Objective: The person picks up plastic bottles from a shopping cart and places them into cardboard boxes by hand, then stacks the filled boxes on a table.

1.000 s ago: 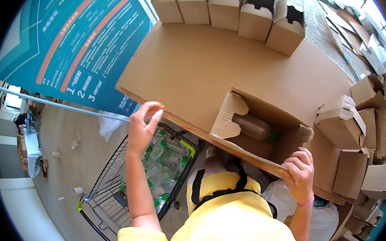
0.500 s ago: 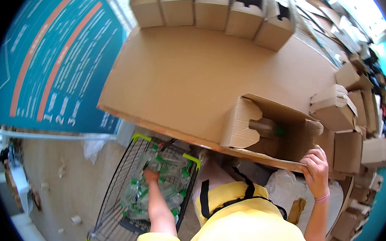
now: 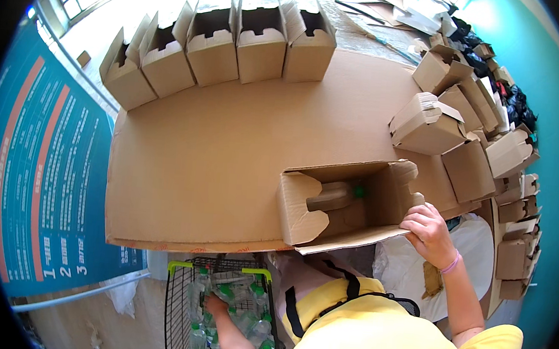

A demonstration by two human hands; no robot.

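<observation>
My right hand [image 3: 427, 233] grips the near right edge of an open cardboard box [image 3: 302, 219], thumb and fingers closed on the flap. Inside the box a clear plastic bottle [image 3: 333, 196] with a green cap lies on its side. Down to the left, my left hand [image 3: 216, 305] reaches into a wire shopping cart [image 3: 177, 311] among several clear bottles [image 3: 259, 330] with green caps. Its fingers are mostly hidden between the bottles, so its grip does not show.
The box stands on a cardboard-covered table [image 3: 194, 168]. A row of several open boxes [image 3: 213, 54] lines the far left edge. More cardboard boxes [image 3: 470, 166] crowd the right side. A teal printed board [image 3: 49, 176] stands left, and a white sack [image 3: 473, 255] lies below the right edge.
The view has shifted, so more of the far boxes and window shows. My right hand stays on the box edge, and my left hand stays down among the bottles in the cart.
</observation>
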